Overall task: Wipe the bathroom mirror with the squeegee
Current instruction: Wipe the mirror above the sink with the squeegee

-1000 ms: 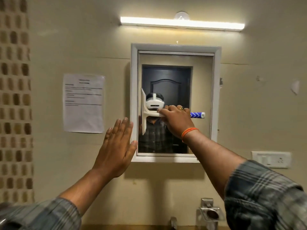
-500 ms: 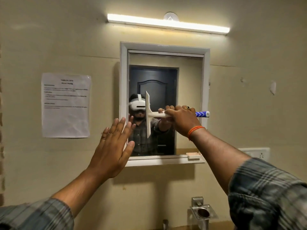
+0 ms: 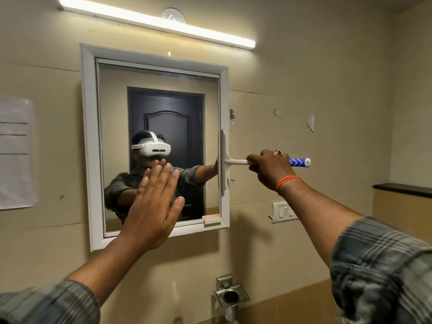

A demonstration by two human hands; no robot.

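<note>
Risk notes, left to right. Paper notice (image 3: 16, 153) taped to wall, well left of mirror (image 3: 159, 146); not involved. Left hand (image 3: 155, 204) flat, fingers spread, gripping nothing, raised in front of lower glass. Cannot tell whether the palm touches the glass. If it does, it would smear the surface being cleaned.

Squeegee (image 3: 233, 161) sits at mirror's right edge, blade upright and overlapping white frame (image 3: 225, 101). Right hand (image 3: 271, 170) clenched around its handle, blue grip end sticking out past the fist.

Likely faults from here:
- blade riding on the frame lip lifts off the glass and leaves an unwiped strip along the right edge;
- uneven pressure from a one-handed hold on a level handle tilts the blade, giving streaks;
- small pink item (image 3: 211, 218) on the lower frame ledge could be knocked off by a downward pass.
</note>
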